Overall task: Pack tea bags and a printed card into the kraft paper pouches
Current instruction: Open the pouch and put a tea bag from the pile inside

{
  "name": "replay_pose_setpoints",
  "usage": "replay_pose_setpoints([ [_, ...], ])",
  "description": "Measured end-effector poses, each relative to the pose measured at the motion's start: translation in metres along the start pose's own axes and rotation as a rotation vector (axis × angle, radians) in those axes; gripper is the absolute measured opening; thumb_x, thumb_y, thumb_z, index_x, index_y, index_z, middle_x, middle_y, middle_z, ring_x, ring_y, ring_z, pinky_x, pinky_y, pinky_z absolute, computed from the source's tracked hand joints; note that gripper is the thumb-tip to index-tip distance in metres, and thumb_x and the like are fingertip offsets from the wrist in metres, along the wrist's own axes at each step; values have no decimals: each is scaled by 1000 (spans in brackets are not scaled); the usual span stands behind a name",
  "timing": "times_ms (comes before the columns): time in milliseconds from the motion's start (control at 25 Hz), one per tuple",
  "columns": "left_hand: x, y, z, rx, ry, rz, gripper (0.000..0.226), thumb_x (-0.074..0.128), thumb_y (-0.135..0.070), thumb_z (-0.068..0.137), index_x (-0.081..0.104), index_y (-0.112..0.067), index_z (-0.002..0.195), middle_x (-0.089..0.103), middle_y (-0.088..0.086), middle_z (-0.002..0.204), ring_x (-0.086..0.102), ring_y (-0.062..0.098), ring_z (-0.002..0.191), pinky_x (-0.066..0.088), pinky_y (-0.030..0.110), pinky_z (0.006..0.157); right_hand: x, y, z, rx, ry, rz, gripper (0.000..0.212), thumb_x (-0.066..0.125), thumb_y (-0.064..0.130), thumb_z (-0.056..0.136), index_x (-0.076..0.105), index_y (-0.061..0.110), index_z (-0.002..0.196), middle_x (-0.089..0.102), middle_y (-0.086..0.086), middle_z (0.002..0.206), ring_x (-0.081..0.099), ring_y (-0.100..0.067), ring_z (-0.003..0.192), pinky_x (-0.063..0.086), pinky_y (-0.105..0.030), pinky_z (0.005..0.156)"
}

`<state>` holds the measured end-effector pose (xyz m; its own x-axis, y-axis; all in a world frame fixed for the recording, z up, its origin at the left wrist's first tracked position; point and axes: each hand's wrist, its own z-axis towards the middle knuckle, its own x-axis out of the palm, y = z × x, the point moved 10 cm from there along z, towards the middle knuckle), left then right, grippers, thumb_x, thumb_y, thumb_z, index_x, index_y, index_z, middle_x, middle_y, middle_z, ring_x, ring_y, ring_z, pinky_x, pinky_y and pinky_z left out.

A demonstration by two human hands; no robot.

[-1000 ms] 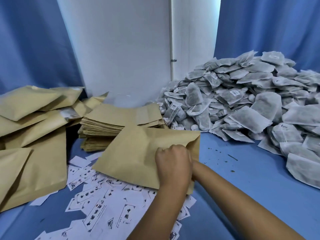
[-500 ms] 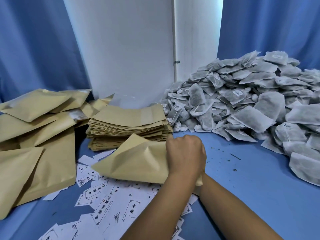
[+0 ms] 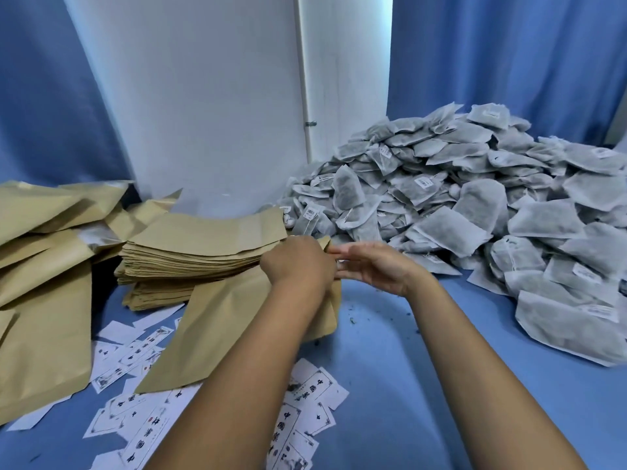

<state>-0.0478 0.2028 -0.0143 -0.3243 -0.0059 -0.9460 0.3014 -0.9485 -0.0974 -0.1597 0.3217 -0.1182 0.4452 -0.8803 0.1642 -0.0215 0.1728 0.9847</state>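
Observation:
My left hand (image 3: 298,262) grips the top edge of a kraft paper pouch (image 3: 217,330), which hangs tilted over the blue table with its lower corner among the printed cards (image 3: 142,432). Just right of the pouch's mouth, my right hand (image 3: 376,268) is out in the open with its fingers straight, pointing left at the opening and holding nothing. A big heap of grey tea bags (image 3: 475,212) fills the right side. A flat stack of unused pouches (image 3: 200,256) lies behind the held pouch.
Filled or puffed pouches (image 3: 44,266) pile up at the left edge. A white wall panel (image 3: 210,96) and blue curtains stand behind. Loose tea crumbs dot the blue table (image 3: 390,351) in front of the tea-bag heap.
The pouch has been lifted and turned more upright. My right hand, earlier hidden behind the pouch and my left hand, has come out to the right with straight fingers.

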Motion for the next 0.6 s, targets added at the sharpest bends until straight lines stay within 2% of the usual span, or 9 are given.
replay_pose_setpoints([
  [40, 2, -4, 7, -6, 9, -28, 28, 49, -26, 87, 60, -18, 111, 61, 2, 116, 60, 24, 104, 32, 28, 68, -21, 3, -2, -18, -108, -82, 29, 59, 8, 90, 60, -2, 118, 66, -14, 115, 66, -22, 100, 55, -30, 79],
  [120, 10, -14, 15, -6, 29, -70, 29, 50, -27, 86, 60, -17, 111, 61, 4, 117, 59, 26, 106, 32, 28, 68, -89, 16, -13, -1, -507, -697, 51, 73, 14, 78, 55, 11, 127, 52, -10, 133, 51, -25, 120, 45, -37, 92],
  [200, 19, -30, 19, 11, 44, -124, 28, 50, -27, 86, 61, -15, 109, 62, 5, 115, 60, 27, 104, 33, 28, 68, -138, 14, -24, 194, -660, -1196, 77, 77, 23, 74, 38, 27, 140, 14, -9, 156, 14, -36, 142, 23, -53, 109],
  [240, 25, -37, 22, 21, 57, -140, 28, 49, -28, 86, 61, -14, 107, 62, 5, 114, 60, 27, 103, 32, 28, 68, -154, 10, -25, 260, -693, -1269, 80, 75, 27, 76, 31, 31, 143, -3, -7, 159, -3, -40, 143, 13, -62, 109],
  [320, 38, -47, 29, 35, 80, -168, 23, 49, -28, 86, 61, -15, 101, 61, 5, 112, 59, 27, 98, 32, 28, 67, -173, 11, -16, 293, -720, -1359, 76, 70, 32, 82, 27, 34, 144, -14, -6, 158, -16, -44, 141, 8, -71, 107],
  [400, 49, -50, 36, 33, 97, -183, 12, 48, -27, 85, 53, -17, 80, 59, 5, 101, 52, 26, 84, 30, 26, 63, -183, 19, 0, 254, -701, -1372, 69, 66, 41, 83, 29, 37, 142, -8, -3, 159, -15, -44, 141, 7, -73, 104],
  [440, 55, -49, 40, 27, 108, -185, 16, 48, -27, 85, 46, -17, 72, 55, 3, 93, 48, 24, 79, 28, 25, 60, -185, 19, 8, 226, -672, -1345, 67, 64, 44, 83, 30, 39, 140, -5, -2, 159, -13, -43, 142, 5, -73, 104],
  [520, 65, -45, 45, 17, 132, -202, 22, 47, -27, 85, 39, -19, 66, 48, 0, 81, 46, 24, 76, 26, 25, 55, -190, 10, 22, 230, -616, -1326, 69, 65, 39, 84, 27, 43, 142, -2, 0, 159, -7, -41, 143, 5, -70, 107],
  [600, 69, -40, 50, 4, 130, -223, 21, 47, -28, 84, 39, -20, 66, 44, -3, 72, 47, 24, 75, 26, 25, 54, -197, -1, 26, 278, -637, -1326, 70, 64, 29, 84, 27, 44, 142, 7, -2, 157, 10, -39, 141, 14, -64, 110],
])
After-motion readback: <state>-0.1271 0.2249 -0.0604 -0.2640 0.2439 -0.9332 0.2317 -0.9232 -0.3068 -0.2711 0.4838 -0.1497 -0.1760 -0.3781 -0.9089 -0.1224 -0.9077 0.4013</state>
